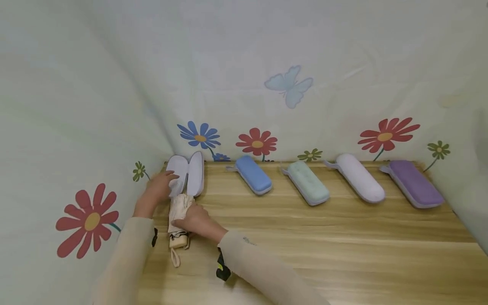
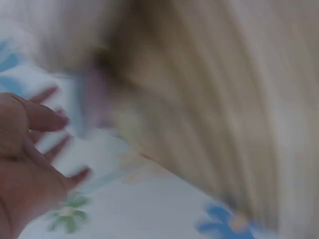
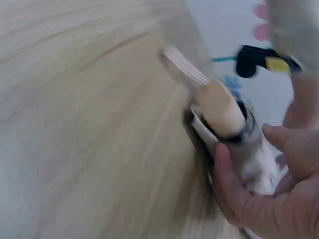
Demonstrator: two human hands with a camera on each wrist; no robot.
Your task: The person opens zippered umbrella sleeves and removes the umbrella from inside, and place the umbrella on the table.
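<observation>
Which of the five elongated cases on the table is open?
The pale-lined elongated case at the left end, spread open; the blue case, mint-green case, whitish case and purple case are closed.

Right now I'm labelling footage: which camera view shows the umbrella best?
The head view: it shows the umbrella from strap to open case, though the right hand covers part. The right wrist view shows the handle and strap closer, but blurred. The left wrist view is too blurred to pick it out.

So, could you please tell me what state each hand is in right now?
Left hand: open, fingers extended at the open pale case.
Right hand: closed, holding the folded beige umbrella.
</observation>
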